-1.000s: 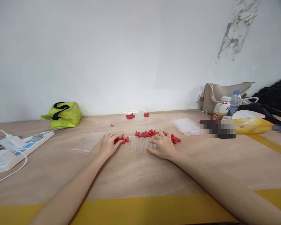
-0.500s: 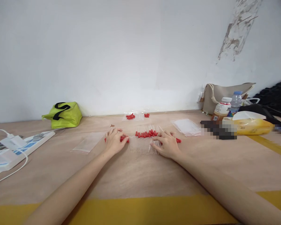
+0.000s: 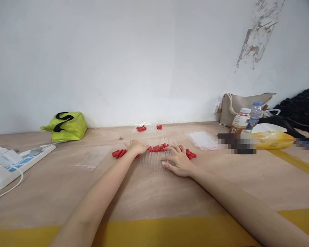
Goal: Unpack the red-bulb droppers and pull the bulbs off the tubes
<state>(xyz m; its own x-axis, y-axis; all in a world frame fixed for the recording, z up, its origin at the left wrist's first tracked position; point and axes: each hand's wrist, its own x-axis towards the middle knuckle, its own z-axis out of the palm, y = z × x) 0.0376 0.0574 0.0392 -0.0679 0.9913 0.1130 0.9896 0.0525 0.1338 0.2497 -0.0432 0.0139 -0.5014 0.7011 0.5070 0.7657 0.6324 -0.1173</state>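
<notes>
A row of thin clear tubes [image 3: 150, 162] lies side by side on the table. Across its upper part runs a line of small red rubber bulbs [image 3: 157, 148]. My left hand [image 3: 136, 146] is at the left end of that line, its fingers apart and its thumb side by the bulbs; its underside is hidden. Spread over the right part of the tubes is my right hand [image 3: 179, 161], fingers apart, the fingertips touching or just above them. Loose red bulbs [image 3: 119, 153] lie left of my left hand, and more red bulbs [image 3: 191, 154] sit beyond my right hand.
Clear plastic bags lie left [image 3: 92, 159] and right [image 3: 202, 140]. Farther back are small red piles [image 3: 141, 128]. A power strip [image 3: 28, 163] and green pouch [image 3: 68, 127] are on the left; bottles [image 3: 240, 120], a tissue pack [image 3: 273, 140] and a beige bag [image 3: 226, 109] on the right.
My left hand has moved right and turned, uncovering the loose red bulbs on the left. My right hand has shifted slightly, and the view has moved a little.
</notes>
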